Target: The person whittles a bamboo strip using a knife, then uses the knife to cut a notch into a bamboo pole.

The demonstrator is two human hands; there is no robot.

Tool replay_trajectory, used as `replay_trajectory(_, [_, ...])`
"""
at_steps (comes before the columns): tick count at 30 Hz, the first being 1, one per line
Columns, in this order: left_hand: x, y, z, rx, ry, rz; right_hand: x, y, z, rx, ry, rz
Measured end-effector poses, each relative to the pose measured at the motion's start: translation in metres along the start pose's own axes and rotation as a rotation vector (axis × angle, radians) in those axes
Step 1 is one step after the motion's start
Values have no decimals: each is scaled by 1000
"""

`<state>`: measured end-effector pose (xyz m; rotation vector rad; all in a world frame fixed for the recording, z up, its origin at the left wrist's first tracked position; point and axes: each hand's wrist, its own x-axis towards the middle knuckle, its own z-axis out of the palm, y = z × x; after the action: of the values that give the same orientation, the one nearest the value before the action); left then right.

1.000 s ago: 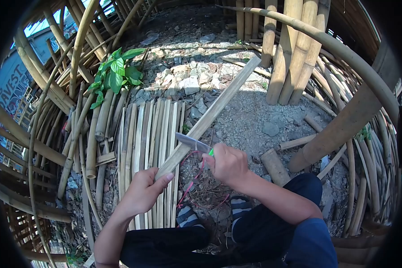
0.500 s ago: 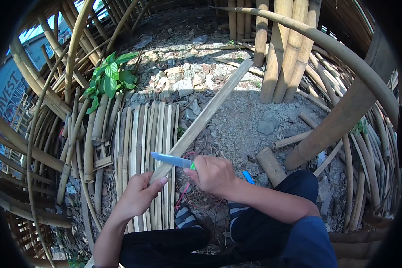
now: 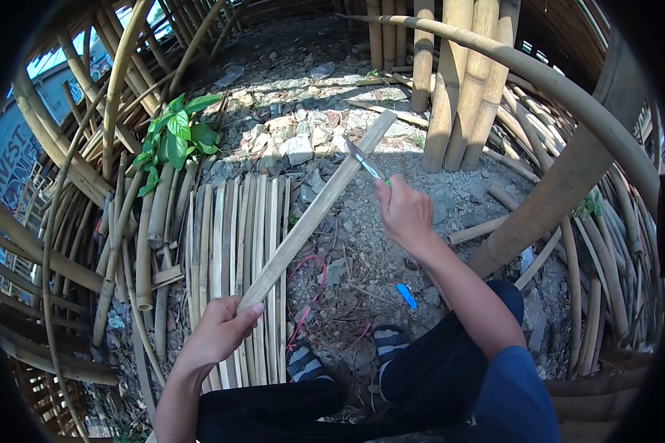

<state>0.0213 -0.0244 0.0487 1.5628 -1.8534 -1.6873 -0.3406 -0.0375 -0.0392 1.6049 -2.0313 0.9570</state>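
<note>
My left hand (image 3: 222, 332) is closed around the near end of a flat bamboo strip (image 3: 310, 221), which slants up and away to the right. In my right hand (image 3: 406, 210) is a knife (image 3: 365, 162) with a bit of green at its handle. Its blade lies across the strip's edge near the far end. Most of the handle is hidden by my fingers. Below the strip, on the left, a row of split bamboo strips (image 3: 233, 244) lies side by side on the ground.
A blue object (image 3: 406, 296) and pink string (image 3: 320, 284) lie on the stony ground. Thick bamboo poles (image 3: 451, 96) stand at the back right, and a slanting pole (image 3: 539, 199) rises at my right. A leafy green plant (image 3: 177, 136) grows at the left.
My right hand has moved the knife away from me along the strip, from near my left hand toward the far end. The strip's far end has dipped slightly lower and left.
</note>
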Motion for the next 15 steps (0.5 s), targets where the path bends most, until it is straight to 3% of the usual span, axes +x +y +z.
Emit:
replay_trajectory(3, [-2, 4, 3, -30, -23, 6, 8, 13, 0, -39, 78, -140])
replay_trajectory(10, [-4, 0, 1, -56, 23, -62, 17, 38, 20, 53, 77, -201])
replay_trajectory(12, [-9, -1, -3, -42, -1, -141, 35, 58, 14, -44, -65, 323])
replay_trajectory(15, [-15, -9, 0, 16, -50, -66, 33, 60, -2, -61, -111, 330])
